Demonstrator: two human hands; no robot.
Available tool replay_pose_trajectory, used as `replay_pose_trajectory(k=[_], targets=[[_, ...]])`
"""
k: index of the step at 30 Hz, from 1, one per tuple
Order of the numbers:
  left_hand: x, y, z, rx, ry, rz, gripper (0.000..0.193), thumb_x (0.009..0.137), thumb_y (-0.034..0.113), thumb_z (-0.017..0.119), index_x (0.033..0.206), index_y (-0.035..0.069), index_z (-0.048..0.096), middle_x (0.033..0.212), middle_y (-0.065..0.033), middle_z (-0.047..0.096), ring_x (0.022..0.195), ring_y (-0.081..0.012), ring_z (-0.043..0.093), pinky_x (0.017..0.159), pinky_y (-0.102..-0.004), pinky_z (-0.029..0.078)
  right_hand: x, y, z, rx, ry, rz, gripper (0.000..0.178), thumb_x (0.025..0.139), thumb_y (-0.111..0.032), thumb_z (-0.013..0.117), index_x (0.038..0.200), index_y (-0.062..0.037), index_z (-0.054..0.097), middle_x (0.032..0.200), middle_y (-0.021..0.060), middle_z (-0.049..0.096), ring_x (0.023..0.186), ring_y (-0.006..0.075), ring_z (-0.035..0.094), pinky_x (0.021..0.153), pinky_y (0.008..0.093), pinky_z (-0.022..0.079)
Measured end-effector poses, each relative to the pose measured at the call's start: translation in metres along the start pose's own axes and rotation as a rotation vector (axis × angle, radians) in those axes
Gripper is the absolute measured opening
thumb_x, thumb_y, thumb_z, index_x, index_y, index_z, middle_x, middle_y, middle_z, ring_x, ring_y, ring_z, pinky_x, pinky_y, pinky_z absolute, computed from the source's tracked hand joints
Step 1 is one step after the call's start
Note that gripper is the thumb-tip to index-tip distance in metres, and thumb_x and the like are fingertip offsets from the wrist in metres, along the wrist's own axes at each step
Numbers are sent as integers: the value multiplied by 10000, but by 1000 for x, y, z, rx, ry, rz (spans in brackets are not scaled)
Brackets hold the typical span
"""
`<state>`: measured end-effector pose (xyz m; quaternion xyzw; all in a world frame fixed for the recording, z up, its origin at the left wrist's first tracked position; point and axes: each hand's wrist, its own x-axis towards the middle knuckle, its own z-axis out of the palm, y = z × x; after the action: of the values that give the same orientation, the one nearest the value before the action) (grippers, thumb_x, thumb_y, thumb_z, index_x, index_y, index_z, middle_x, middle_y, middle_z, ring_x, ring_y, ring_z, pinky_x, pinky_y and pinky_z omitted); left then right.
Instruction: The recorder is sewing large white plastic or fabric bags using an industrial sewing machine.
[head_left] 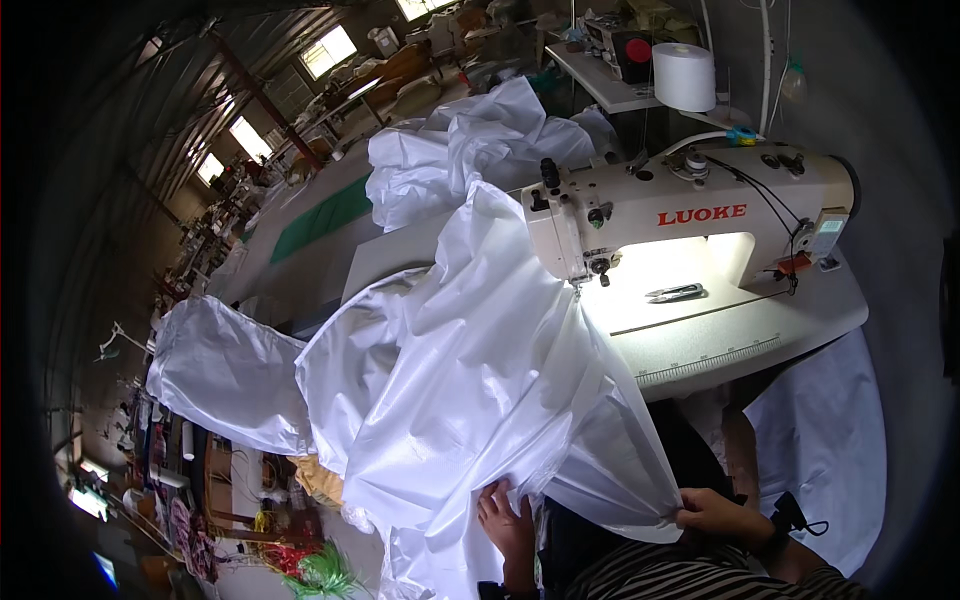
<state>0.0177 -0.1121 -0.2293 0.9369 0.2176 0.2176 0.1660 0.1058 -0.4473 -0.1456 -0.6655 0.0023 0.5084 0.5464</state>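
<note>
A large sheet of shiny white fabric (440, 370) lies in folds over the sewing table and drapes down toward my lap. Its right edge runs beneath the needle area of a white sewing machine (690, 215). At the fabric's lower right corner, my right hand (715, 517) pinches the edge and holds it taut. My left hand (507, 525) rests on the lower hanging part, fingers spread against the cloth. Small thread snips (676, 292) lie on the lit machine bed (700, 345), right of the needle.
A white thread cone (684, 77) stands behind the machine. More bunched white fabric (460, 150) lies at the far side, near a green strip (320, 217). White cloth (825, 430) hangs at the right below the table. Coloured scraps (320, 570) lie on the floor at lower left.
</note>
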Motion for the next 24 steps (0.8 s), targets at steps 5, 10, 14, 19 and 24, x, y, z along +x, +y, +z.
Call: replay_pose_trajectory(k=[5,10,14,19,24], targets=[[-15,-25,-40,-1271,-396,-530,143,925,-51,538,1052,-3,585,837,-65,642,742,-151,643,679,-276,515,-15,-23,-2,-666,438,-310,299,871,-157,657,1133,-16,627,971,154,693,835,246,693,779,340,532],[-34,-6,-122,-1362,-963,-376,364,960,143,655,1286,-2,579,1186,-149,660,959,-180,670,733,-321,559,-31,-72,16,-544,403,-636,323,902,-250,689,1135,-37,625,976,134,698,879,300,694,791,374,536],[-49,67,-118,-496,-1209,302,339,960,104,627,1296,63,622,1321,-125,630,1090,-251,667,928,-347,550,1,-72,64,-527,-7,-490,306,930,-264,681,1114,-22,651,990,162,705,917,294,701,783,360,540],[-15,51,-87,-780,-326,-352,198,939,-10,598,1134,-41,622,1014,-129,690,963,-227,691,859,-354,572,4,-38,61,-515,-100,-562,256,962,-251,653,1050,-13,685,993,170,709,931,257,707,784,331,542],[14,17,-14,-289,-59,-36,930,742,203,839,1473,31,291,1513,-293,280,1396,-493,310,1100,-575,351,-19,-22,42,-202,-69,-679,135,953,-112,656,1001,8,696,985,124,717,918,211,699,829,311,540]])
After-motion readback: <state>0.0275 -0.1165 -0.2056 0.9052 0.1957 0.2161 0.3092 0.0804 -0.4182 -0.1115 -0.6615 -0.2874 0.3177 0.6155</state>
